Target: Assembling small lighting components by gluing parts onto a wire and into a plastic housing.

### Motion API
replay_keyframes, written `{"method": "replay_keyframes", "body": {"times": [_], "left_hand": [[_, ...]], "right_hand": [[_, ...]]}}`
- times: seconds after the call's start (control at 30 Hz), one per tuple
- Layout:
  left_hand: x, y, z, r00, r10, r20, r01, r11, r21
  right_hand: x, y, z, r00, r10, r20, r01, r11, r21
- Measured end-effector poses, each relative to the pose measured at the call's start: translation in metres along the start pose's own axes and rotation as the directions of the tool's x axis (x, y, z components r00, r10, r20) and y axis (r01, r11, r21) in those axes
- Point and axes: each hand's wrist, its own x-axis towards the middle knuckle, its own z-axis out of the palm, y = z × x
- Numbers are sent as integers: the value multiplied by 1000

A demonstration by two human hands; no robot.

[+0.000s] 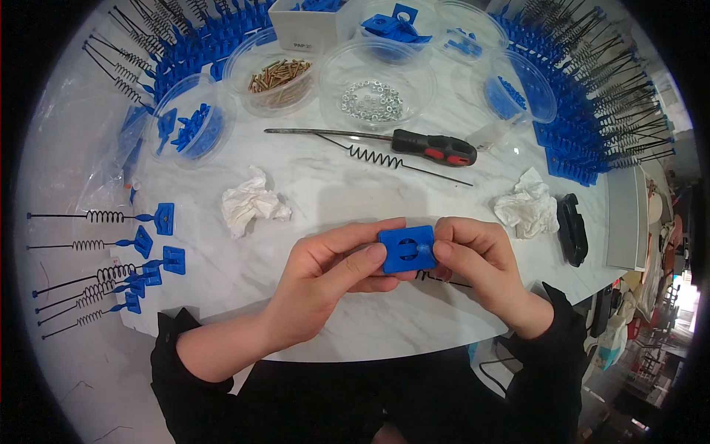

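Near the front of the marble-patterned table, both hands hold a square blue plastic plate [409, 249] with a round recess in its face. My left hand [333, 270] grips its left edge, thumb in front and fingers behind. At the right edge, my right hand [481, 263] pinches it between thumb and fingers. A black coiled spring wire [444, 279] shows just below the plate, partly hidden by the fingers; whether it is joined to the plate I cannot tell. Farther back lie a screwdriver [433, 147] with a black and red handle and a loose coiled wire [377, 157].
Tubs hold brass screws [279, 75], metal nuts [372, 100] and small blue parts [196, 129]. Crumpled tissues [253, 203] [526, 204] flank the middle. A black case [572, 229] lies right. Blue parts with spring wires [96, 216] lie left; more crowd both far corners. A white box [307, 28] stands behind.
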Motion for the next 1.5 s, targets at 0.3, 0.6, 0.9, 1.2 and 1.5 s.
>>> {"method": "replay_keyframes", "body": {"times": [0.3, 0.6, 0.9, 1.2, 1.5], "left_hand": [[0, -5, -1, 996, 78, 35, -80, 995, 52], [1, -7, -3, 990, 127, 58, -131, 989, 70], [0, -7, -3, 990, 135, 48, -139, 986, 90], [-2, -9, -1, 963, 262, 66, -270, 939, 214], [-2, -10, 1, 891, 446, 78, -434, 793, 427]], "right_hand": [[1, 2, 2, 998, -69, -10, 69, 998, 2], [1, 4, 2, 995, -101, -8, 100, 993, -61], [1, 7, 0, 983, -184, 19, 184, 971, -154], [5, 4, 4, 968, -236, -81, 225, 966, -126], [7, 9, 3, 884, -462, -70, 411, 841, -350]]}}
